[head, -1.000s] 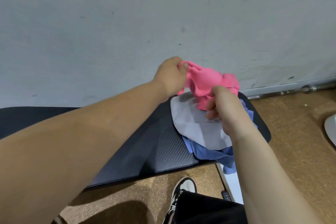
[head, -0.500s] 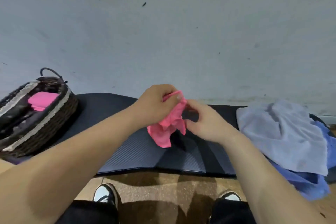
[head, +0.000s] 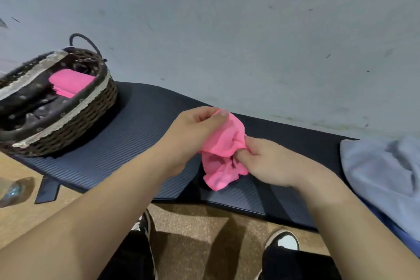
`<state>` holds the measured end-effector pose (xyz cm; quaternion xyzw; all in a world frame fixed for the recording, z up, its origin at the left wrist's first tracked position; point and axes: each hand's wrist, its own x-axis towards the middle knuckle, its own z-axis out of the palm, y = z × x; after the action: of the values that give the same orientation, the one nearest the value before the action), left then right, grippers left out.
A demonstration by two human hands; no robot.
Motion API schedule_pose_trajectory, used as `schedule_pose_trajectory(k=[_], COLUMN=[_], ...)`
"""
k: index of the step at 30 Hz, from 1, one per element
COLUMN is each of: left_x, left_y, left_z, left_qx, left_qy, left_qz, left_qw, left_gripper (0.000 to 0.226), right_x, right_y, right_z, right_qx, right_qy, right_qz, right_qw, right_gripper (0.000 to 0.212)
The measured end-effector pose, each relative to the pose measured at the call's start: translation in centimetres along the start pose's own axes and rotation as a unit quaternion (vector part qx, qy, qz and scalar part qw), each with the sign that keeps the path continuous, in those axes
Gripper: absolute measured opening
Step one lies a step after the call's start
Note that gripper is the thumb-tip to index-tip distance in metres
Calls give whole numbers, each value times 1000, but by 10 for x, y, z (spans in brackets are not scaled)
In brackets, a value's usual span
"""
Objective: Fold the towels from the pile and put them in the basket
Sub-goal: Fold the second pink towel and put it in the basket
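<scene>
hand (head: 193, 136) (head: 272, 163) x2 | pink towel (head: 225, 143) (head: 70, 82) x2 | pale towel (head: 381, 170) x1 | blue towel (head: 402, 237) x1 | basket (head: 91, 118) x1 | mat (head: 136, 134) x1 | shoe (head: 145, 223) (head: 284, 241) x2

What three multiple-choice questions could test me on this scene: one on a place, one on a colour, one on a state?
1. Where does the dark woven wicker basket stand?
A. on the left end of the dark ribbed mat
B. on a chair
C. on a shelf

2. What colour is the folded towel lying in that basket?
A. green
B. pink
C. yellow

3. What state is the pink cloth towel in the middle in?
A. folded flat
B. lying untouched
C. crumpled, gripped by both hands

Answers:
1 A, its base rests on the mat beside the wall.
2 B, bright pink shows inside the rim.
3 C, the left hand and the right hand pinch its bunched cloth above the mat.
</scene>
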<state>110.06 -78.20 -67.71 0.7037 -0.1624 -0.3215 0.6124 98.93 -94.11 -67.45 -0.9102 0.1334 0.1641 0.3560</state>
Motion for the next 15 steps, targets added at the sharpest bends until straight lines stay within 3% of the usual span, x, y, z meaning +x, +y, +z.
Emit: schedule_pose_trajectory(k=[2, 5, 6, 8, 10, 15], left_x=[1, -5, -5, -3, -2, 5], left_y=[2, -3, -5, -6, -3, 6], left_z=[-7, -10, -8, -2, 1, -16], left_qx=[-40, 36, 80, 123, 108, 46], left_qy=[-25, -101, -100, -52, -15, 15], left_qz=[3, 28, 43, 82, 104, 99], left_qw=[999, 994, 991, 988, 989, 994], left_gripper=[60, 98, 97, 71, 41, 11], right_x=[-1, -5, -4, -6, -12, -33], right_y=[4, 4, 2, -3, -5, 9], right_z=[-3, -7, -8, -11, -15, -37], right_qx=[47, 165, 212, 275, 303, 321], right_qy=[17, 63, 76, 87, 86, 2], right_qz=[21, 44, 44, 29, 2, -43], right_qw=[999, 983, 973, 957, 949, 946], right_gripper=[28, 44, 46, 43, 35, 37])
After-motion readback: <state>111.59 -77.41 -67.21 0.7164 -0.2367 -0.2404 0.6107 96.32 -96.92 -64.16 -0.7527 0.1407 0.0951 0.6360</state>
